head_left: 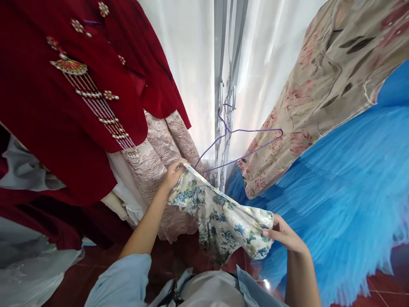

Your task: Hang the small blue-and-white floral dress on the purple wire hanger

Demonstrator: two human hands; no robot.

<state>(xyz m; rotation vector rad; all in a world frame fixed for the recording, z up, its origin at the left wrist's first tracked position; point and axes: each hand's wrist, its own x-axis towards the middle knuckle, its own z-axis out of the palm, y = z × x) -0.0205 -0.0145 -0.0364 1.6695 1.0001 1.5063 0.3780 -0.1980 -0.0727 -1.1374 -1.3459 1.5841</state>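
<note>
A white garment with blue and yellow flower print (223, 217) hangs stretched between my two hands, low in the middle of the view. My left hand (174, 174) grips its upper left corner, close to the lower left end of a purple wire hanger (252, 130). At the other end, my right hand (284, 232) pinches the garment's right edge between thumb and fingers. The hanger hangs by its hook from a grey metal stand (225, 85), tilted, and its lower bar passes just behind the garment's top edge. Whether the garment touches the hanger, I cannot tell.
On the left hang a dark red jacket (128, 94) with beaded tassels and a pale pink brocade garment (159, 149). To the right are a beige floral garment (297, 98) and a wide blue tulle skirt (345, 170). A white curtain (188, 55) backs the stand, above a dark red tiled floor (172, 260).
</note>
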